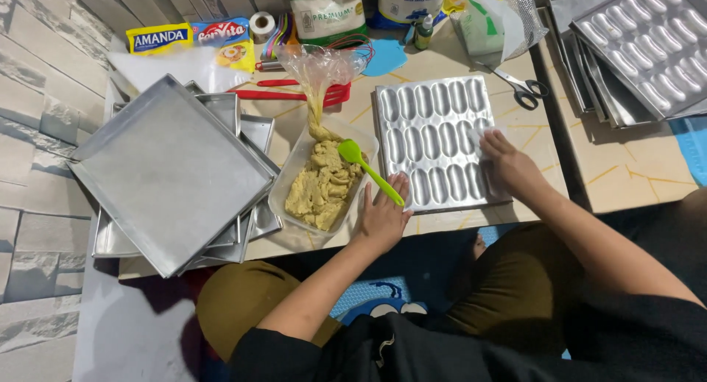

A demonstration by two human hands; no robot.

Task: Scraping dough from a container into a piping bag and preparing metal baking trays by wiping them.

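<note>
We see the metal mould tray (434,142) lying flat on the surface (626,168), our right hand (508,165) pressing a white wipe (482,137) into its right side, fingers closed on it. Our left hand (383,216) rests open at the tray's near-left corner, touching the green spatula (368,170) that lies in the dough tub (291,177)

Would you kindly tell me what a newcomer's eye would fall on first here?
At centre, a silver metal mould tray with oval cavities, where the right hand presses a white cloth. Left of it, a clear plastic tub of yellowish dough holds a lime-green spatula, beside the left hand. Far left, stacked flat baking trays.
</note>
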